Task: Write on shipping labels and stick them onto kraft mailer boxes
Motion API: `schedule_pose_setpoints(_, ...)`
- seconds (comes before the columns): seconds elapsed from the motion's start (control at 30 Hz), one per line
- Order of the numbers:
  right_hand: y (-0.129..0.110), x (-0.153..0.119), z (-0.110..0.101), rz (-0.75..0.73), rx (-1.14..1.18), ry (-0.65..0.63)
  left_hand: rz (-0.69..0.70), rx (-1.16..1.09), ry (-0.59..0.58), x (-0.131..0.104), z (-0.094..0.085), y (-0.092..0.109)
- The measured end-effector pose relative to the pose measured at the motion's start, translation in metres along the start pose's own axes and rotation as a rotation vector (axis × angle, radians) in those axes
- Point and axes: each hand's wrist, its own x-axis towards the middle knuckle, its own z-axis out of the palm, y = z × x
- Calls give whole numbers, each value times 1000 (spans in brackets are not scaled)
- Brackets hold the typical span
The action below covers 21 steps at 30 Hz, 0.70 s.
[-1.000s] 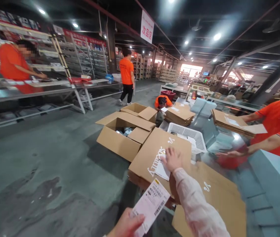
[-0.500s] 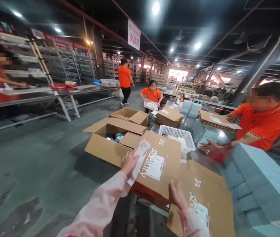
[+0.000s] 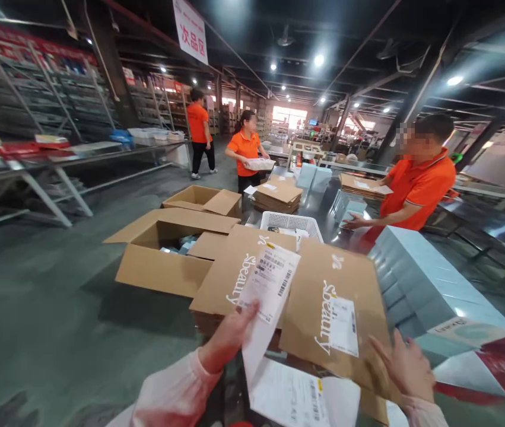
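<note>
My left hand (image 3: pixel 229 333) pinches a strip of printed shipping labels (image 3: pixel 275 267) between thumb and fingers. The strip folds and hangs down toward me, its lower labels below the hand. Behind it lies a stack of flat brown cartons (image 3: pixel 216 276) with white lettering. Beside that stack, another flat carton (image 3: pixel 310 267) bears a white label (image 3: pixel 343 325). My right hand (image 3: pixel 407 366) rests at this carton's right edge with its fingers apart, holding nothing that I can see. Light blue boxes (image 3: pixel 439 279) are stacked just beyond it.
An open carton (image 3: pixel 158 270) with blue items inside stands at the left, another open carton (image 3: pixel 194 196) behind it. A white basket (image 3: pixel 314 228) sits past the flat cartons. One co-worker (image 3: pixel 416 178) works at the right; another (image 3: pixel 245 151) carries a white tray.
My view has swung right. My left hand has drawn the label strip across the left stack, unfolding more of it. My right hand has moved right to the other carton's far edge.
</note>
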Motion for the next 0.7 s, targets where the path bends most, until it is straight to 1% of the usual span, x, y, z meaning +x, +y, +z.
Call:
schedule_pose_setpoints(0.03, -18, -10, 10, -52, 47, -37, -6, 17, -15, -5, 3, -9)
schedule_pose_setpoints(0.07, -40, -23, 24, -117, 175, -106, -8, 37, -49, -9, 5, -18)
schedule_pose_setpoints(0.1, -63, -37, 39, -171, 369, -281, -16, 65, -111, -13, 6, -26)
schedule_pose_setpoints(0.13, -86, -51, 54, -195, 557, -460, -28, 104, -196, -17, 6, -31)
schedule_pose_setpoints(0.17, -107, -65, 67, -185, 657, -493, -34, 151, -285, -20, 4, -33)
schedule_pose_setpoints(0.2, -124, -77, 79, -166, 718, -495, -22, 193, -361, -23, 2, -32)
schedule_pose_setpoints(0.23, -136, -87, 88, -144, 742, -491, 10, 219, -409, -24, -2, -28)
schedule_pose_setpoints(0.27, -145, -95, 96, -127, 735, -492, 55, 227, -422, -25, -6, -23)
schedule_pose_setpoints(0.3, -149, -102, 101, -120, 717, -532, 100, 221, -400, -25, -11, -17)
schedule_pose_setpoints(0.37, -149, -110, 111, -128, 683, -681, 147, 197, -267, -22, -20, -12)
schedule_pose_setpoints(0.4, -147, -112, 116, -135, 665, -745, 145, 199, -181, -20, -24, -13)
schedule_pose_setpoints(0.47, -144, -114, 126, -153, 625, -804, 140, 226, -10, -14, -31, -23)
schedule_pose_setpoints(0.6, -143, -105, 149, -223, 496, -793, 151, 246, 235, 0, -40, -50)
schedule_pose_setpoints(0.67, -148, -91, 166, -321, 453, -747, 130, 191, 343, 9, -45, -57)
schedule_pose_setpoints(0.7, -152, -80, 177, -385, 430, -694, 121, 149, 377, 13, -48, -59)
